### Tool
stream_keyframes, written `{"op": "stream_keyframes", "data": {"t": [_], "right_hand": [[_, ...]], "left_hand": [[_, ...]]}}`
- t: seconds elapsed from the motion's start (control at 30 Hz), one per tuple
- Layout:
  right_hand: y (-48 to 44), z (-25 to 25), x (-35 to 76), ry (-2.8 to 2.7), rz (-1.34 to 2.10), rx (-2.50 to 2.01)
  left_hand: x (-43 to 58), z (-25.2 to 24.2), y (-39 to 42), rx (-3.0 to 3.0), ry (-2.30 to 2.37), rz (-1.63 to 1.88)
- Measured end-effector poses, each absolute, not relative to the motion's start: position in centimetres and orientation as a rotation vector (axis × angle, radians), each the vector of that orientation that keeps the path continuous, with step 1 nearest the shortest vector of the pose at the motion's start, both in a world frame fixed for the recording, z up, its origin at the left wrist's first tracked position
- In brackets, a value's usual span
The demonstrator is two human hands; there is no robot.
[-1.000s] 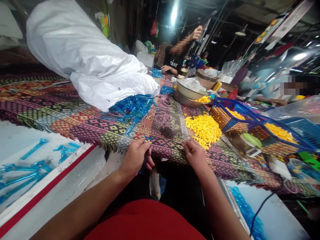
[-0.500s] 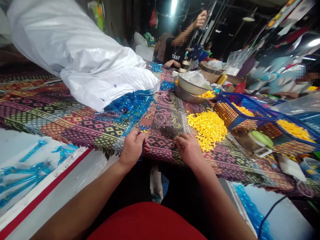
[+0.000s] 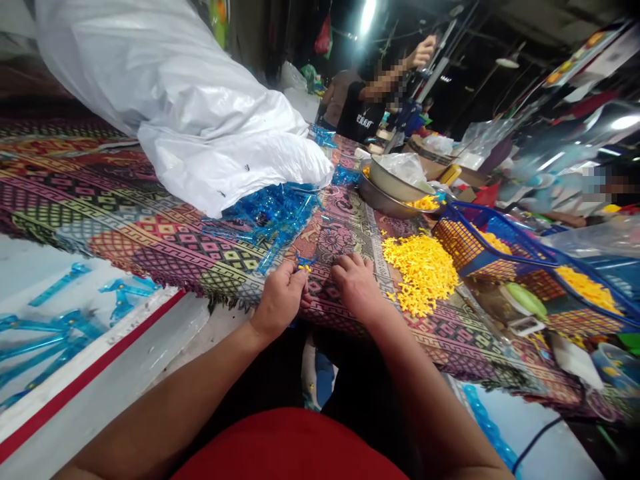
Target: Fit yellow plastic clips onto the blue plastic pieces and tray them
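My left hand (image 3: 281, 297) is closed, thumb against fingers, on a clear blue plastic part (image 3: 306, 260). A small yellow plastic piece (image 3: 304, 268) shows at the thumb tip, against the blue part. To its right, my right hand (image 3: 357, 287) rests palm down on the patterned cloth (image 3: 235, 257), its fingers curled and fingertips down. The hand covers the spot where a small dark heap lay, and whatever is under the fingertips is hidden. Just right of this hand lies a heap of small yellow plastic pieces (image 3: 423, 273).
A big white sack (image 3: 200, 113) lies at the left, with blue plastic parts (image 3: 275, 210) spilling from its mouth. Metal bowls (image 3: 385, 200) and blue baskets (image 3: 500, 250) of yellow pieces stand at the right. White boxes (image 3: 165, 340) holding blue parts flank my legs. Across the table is a co-worker (image 3: 365, 113).
My right hand has moved left and forward, covering the small dark heap that showed beside it. My left hand keeps its grip on the blue part. The view has shifted slightly.
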State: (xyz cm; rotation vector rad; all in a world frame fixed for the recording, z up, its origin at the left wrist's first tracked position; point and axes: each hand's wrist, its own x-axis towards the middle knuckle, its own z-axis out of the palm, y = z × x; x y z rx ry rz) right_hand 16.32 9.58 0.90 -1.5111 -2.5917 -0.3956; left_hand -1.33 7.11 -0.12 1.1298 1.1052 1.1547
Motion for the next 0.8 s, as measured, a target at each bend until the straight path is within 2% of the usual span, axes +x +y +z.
{"op": "stream_keyframes", "data": {"t": [0.13, 0.3, 0.4, 0.53, 0.8], "right_hand": [[9.2, 0.0, 16.8, -2.271, -0.029, -1.376], [8.1, -0.4, 16.2, -1.583, 0.881, -1.277], [7.2, -0.2, 15.5, -1.176, 1.254, -1.123], [6.2, 0.0, 15.2, -0.941, 1.433, -1.029], [4.8, -0.2, 15.4, -0.912, 1.509, -0.932]], "left_hand": [[-1.8, -0.1, 6.8, 1.039, 1.034, 1.148], [-1.9, 0.4, 5.6, 0.997, 0.966, 1.150], [-1.5, 0.6, 5.0, 0.990, 0.978, 1.118], [-0.8, 0.6, 4.5, 1.016, 0.997, 1.080], [0.0, 0.9, 3.7, 1.113, 1.068, 1.025]]}}
